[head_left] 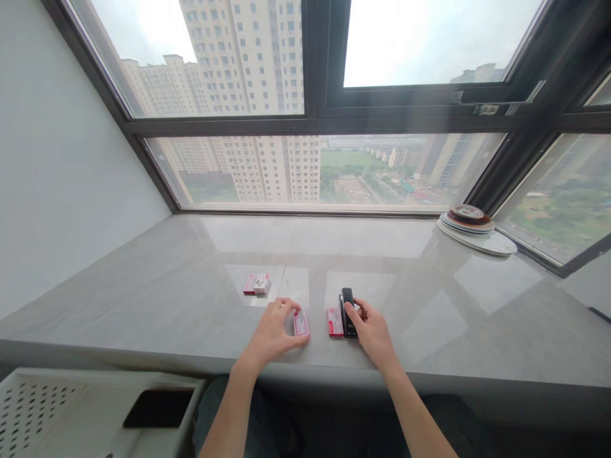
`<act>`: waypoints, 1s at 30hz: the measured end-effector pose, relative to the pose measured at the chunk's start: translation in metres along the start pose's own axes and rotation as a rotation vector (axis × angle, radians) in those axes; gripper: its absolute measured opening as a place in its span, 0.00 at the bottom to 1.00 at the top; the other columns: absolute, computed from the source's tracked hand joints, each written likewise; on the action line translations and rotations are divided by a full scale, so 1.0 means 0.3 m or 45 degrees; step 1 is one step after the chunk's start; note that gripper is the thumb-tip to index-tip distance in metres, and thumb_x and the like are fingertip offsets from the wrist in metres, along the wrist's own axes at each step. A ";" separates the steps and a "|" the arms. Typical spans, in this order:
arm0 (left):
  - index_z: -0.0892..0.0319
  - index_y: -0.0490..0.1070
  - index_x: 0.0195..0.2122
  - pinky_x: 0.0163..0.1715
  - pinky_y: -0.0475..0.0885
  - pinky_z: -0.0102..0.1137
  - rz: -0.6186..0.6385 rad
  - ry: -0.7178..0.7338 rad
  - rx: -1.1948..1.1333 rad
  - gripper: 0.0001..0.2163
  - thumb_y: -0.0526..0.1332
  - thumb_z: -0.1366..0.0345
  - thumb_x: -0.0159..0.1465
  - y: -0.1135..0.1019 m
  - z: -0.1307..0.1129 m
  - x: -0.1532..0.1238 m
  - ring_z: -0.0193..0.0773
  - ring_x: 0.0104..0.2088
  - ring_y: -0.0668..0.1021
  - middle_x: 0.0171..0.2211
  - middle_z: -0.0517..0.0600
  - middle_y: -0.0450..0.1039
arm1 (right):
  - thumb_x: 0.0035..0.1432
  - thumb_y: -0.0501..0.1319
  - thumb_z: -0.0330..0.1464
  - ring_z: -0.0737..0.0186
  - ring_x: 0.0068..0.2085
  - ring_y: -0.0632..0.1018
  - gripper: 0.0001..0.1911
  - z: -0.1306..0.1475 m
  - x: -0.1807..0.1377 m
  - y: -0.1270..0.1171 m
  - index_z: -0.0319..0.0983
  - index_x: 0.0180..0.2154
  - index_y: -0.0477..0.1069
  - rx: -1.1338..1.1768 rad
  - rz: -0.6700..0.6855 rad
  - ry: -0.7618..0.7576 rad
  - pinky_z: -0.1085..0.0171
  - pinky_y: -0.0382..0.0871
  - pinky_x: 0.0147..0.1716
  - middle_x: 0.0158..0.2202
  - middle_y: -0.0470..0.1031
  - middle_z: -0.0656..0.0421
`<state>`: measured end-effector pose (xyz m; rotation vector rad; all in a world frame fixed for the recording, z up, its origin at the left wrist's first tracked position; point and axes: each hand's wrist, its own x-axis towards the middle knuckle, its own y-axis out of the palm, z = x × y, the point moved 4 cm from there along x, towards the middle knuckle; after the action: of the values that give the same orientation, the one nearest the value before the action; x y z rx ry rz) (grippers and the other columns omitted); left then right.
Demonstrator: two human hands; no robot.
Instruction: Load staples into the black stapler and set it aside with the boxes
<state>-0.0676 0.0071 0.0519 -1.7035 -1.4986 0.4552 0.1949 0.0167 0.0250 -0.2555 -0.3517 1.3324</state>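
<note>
My left hand (277, 329) spans a small pink-and-white box (300, 323), thumb at its near end and fingertips at its far end. In my right hand (373, 326) is a black stapler (348, 312), gripped along its side with the thumb on top. The stapler lies lengthwise away from me, and I cannot tell whether it rests on the sill. Right against its left side is a pink-and-red box (335, 322). Farther off to the left, two more small boxes (256, 284) in red and white sit together.
The pale stone windowsill (191, 280) runs beneath a dark-framed window (315, 126). Stacked plates or dishes (472, 224) stand in the far right corner. Below the sill's front edge, at left, a white perforated plastic surface (95, 432) carries a dark flat object (159, 408).
</note>
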 end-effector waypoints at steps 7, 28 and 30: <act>0.48 0.74 0.53 0.53 0.71 0.41 0.125 0.211 -0.204 0.25 0.75 0.60 0.53 0.127 -0.177 0.119 0.49 0.50 0.76 0.46 0.49 0.77 | 0.59 0.53 0.64 0.58 0.24 0.71 0.41 -0.013 0.000 -0.004 0.37 0.50 0.78 -0.008 0.009 -0.015 0.63 0.62 0.24 0.23 0.71 0.59; 0.53 0.68 0.62 0.63 0.61 0.48 -0.317 -0.316 0.258 0.22 0.50 0.67 0.68 -0.247 0.368 0.219 0.51 0.61 0.67 0.61 0.50 0.69 | 0.56 0.58 0.64 0.61 0.23 0.70 0.39 0.018 -0.013 -0.019 0.36 0.48 0.79 0.030 -0.019 0.055 0.65 0.61 0.21 0.23 0.69 0.61; 0.53 0.72 0.59 0.64 0.61 0.46 -0.206 -0.320 0.274 0.21 0.55 0.65 0.64 -0.267 0.449 0.210 0.52 0.61 0.68 0.60 0.48 0.72 | 0.56 0.58 0.64 0.62 0.23 0.69 0.39 0.024 -0.014 -0.017 0.36 0.47 0.79 0.036 -0.034 0.062 0.65 0.61 0.22 0.23 0.68 0.62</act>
<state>-0.2025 0.1087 0.0447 -1.3847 -1.6846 0.7370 0.1959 0.0112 0.0331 -0.2581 -0.2939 1.3015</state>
